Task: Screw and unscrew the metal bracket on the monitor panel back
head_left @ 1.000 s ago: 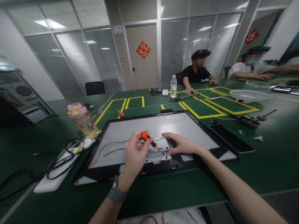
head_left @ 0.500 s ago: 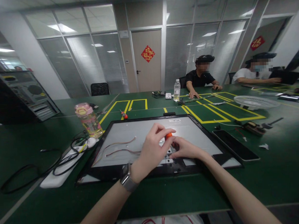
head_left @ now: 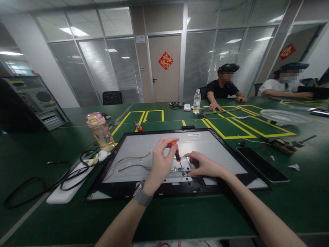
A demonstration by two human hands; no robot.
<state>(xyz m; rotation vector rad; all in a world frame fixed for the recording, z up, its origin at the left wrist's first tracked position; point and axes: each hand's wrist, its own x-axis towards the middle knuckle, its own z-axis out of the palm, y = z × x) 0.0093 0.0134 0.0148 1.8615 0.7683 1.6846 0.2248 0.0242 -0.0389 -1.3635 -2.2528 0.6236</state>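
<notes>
A flat monitor panel [head_left: 143, 144] lies face down on the green table, its grey back up, with thin wires [head_left: 133, 162] across it. My left hand [head_left: 160, 163] is closed round an orange-handled screwdriver [head_left: 176, 150], held nearly upright with its tip on a small metal circuit board [head_left: 179, 169] near the panel's front edge. My right hand [head_left: 203, 164] rests on the panel beside that board, fingers curled against its right end. A watch sits on my left wrist.
A pink-capped bottle [head_left: 100, 131] stands left of the panel, by black cables [head_left: 71, 173] and a white strip. A dark phone-like slab [head_left: 261, 163] lies right. Two people sit at the far side; a water bottle [head_left: 196, 100], fan grille [head_left: 281, 115] and second screwdriver [head_left: 138, 126] lie beyond.
My left hand went right over the board with the screwdriver, then drew back a little; the tool now stands more upright on the board. My right hand stayed by the board.
</notes>
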